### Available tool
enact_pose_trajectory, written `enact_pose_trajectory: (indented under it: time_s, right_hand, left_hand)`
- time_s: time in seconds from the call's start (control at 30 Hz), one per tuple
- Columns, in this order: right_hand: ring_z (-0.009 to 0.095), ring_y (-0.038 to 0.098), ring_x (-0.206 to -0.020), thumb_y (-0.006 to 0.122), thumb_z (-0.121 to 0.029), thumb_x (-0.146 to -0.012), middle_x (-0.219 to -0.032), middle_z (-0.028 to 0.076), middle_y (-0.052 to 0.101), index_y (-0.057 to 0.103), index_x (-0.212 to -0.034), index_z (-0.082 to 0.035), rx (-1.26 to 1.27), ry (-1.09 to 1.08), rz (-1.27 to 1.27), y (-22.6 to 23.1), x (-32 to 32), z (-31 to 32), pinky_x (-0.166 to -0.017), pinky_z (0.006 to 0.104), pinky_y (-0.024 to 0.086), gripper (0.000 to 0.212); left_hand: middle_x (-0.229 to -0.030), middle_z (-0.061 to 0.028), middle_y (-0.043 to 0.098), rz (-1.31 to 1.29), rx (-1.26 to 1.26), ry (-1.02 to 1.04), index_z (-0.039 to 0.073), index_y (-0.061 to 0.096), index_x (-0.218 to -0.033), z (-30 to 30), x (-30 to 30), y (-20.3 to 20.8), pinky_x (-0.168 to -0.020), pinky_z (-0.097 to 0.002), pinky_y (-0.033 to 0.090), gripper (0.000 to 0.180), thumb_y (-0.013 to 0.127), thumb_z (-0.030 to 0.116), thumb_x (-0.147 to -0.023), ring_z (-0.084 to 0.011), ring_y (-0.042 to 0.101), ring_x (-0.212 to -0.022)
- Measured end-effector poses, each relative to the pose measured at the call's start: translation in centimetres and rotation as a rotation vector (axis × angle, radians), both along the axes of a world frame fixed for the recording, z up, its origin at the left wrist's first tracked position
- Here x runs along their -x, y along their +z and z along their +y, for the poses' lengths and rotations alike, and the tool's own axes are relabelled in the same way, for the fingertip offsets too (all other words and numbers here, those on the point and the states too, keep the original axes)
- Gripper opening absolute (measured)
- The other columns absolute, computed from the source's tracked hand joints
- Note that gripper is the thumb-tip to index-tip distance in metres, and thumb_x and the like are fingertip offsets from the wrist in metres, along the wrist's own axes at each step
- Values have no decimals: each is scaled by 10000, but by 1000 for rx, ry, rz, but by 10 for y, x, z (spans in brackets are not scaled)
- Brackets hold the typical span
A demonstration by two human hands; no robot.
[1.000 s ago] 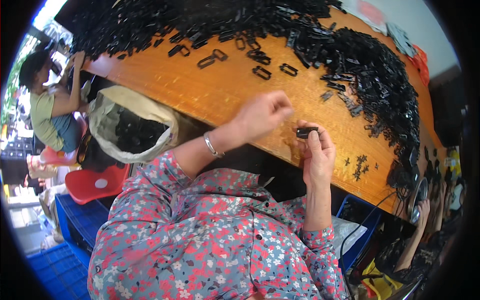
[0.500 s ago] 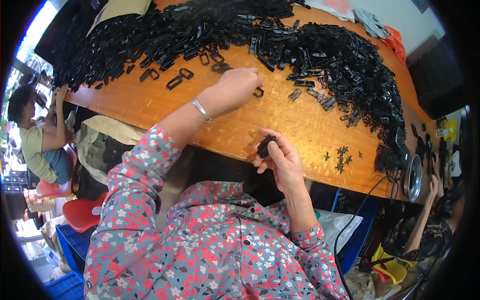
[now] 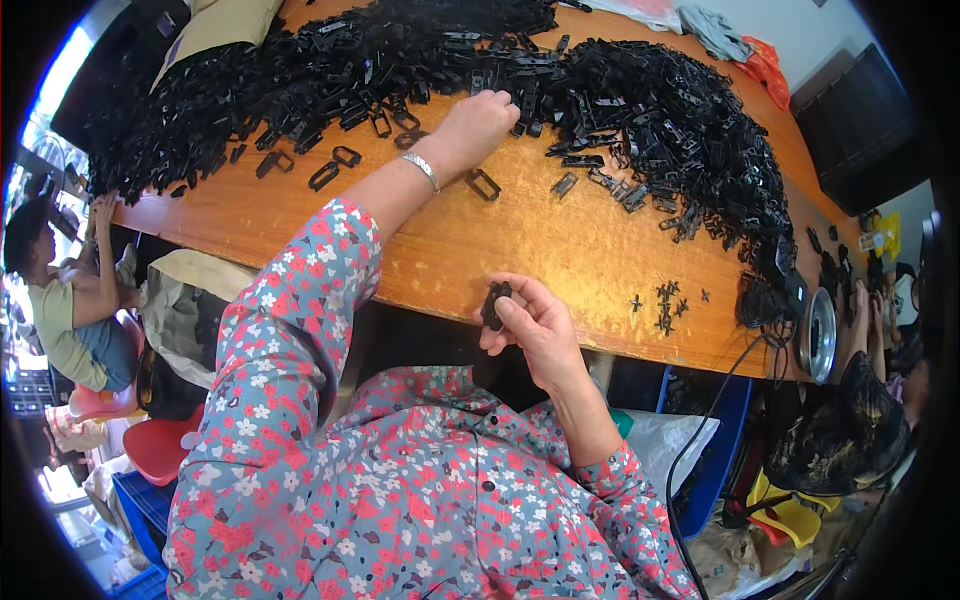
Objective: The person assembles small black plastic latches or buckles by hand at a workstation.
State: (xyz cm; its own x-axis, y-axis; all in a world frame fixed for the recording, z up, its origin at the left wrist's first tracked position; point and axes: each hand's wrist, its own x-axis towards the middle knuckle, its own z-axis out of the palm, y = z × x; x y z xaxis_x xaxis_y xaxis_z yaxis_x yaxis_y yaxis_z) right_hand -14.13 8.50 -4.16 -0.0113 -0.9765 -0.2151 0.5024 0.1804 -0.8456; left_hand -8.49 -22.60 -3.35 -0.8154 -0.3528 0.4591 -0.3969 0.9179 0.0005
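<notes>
My left hand (image 3: 472, 128) reaches over the table to the near edge of a big heap of black plastic parts (image 3: 400, 60). Its fingers are curled and point away; what they pinch, if anything, is hidden. Just below that wrist lies an oblong black frame (image 3: 484, 185). My right hand (image 3: 532, 325), near the table's front edge, grips a small black plastic piece (image 3: 494, 305) between thumb and fingers. To its right, several small cross-shaped black pieces (image 3: 667, 308) lie on the wood.
The worn wooden table (image 3: 440, 255) carries a black cable (image 3: 722, 395) and a round metal dish (image 3: 822, 335) at the right. A person (image 3: 75, 300) sits at the far left, another at the far right. A red stool (image 3: 160, 445) stands lower left.
My left hand has moved farther away toward the heap, uncovering the oblong frame below it. My right hand still holds the black piece. The whole view has shifted slightly.
</notes>
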Motion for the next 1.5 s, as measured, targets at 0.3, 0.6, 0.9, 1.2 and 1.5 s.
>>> enact_pose_trajectory:
  time_s: [0.3,0.6,0.9,1.2,1.5]
  right_hand:
    - [176,733,-784,684,-77,-999,-1029,132,737,581,-1275,27,31,-227,102,14,10,-3,-637,257,593,312]
    - [116,717,-737,801,-78,-911,-883,76,754,654,-1106,43,117,-304,451,32,11,-9,-660,253,577,272]
    - [269,708,-711,860,-120,-803,-787,158,699,670,-1001,8,69,-282,1046,33,7,-3,-637,387,540,303]
    - [418,700,-887,826,-87,-765,-921,229,694,624,-1010,12,156,-342,935,4,-12,-6,-751,454,560,333]
    - [374,737,-880,748,-86,-893,-892,240,713,662,-1130,21,156,-232,467,6,-14,3,-756,452,565,274]
  left_hand:
    - [-1082,-75,706,384,-874,121,-7,675,-1188,80,-47,36,-837,-292,569,272,725,42,-925,-173,689,-975]
    - [-1147,-50,688,569,-1699,-222,-11,614,-1273,182,-102,42,-859,-258,557,315,705,57,-979,-117,676,-999]
    - [-1144,-66,688,641,-1573,-130,-30,590,-1337,220,-100,38,-904,-275,547,379,675,1,-970,-119,666,-1043]
    - [-1061,-63,709,570,-1157,-3,-24,685,-1164,238,-98,24,-917,-283,532,238,676,-42,-927,-143,680,-1014]
    - [-1233,-95,684,575,-1418,25,-7,588,-1346,221,-108,30,-972,-311,523,328,603,154,-1061,-169,656,-1125]
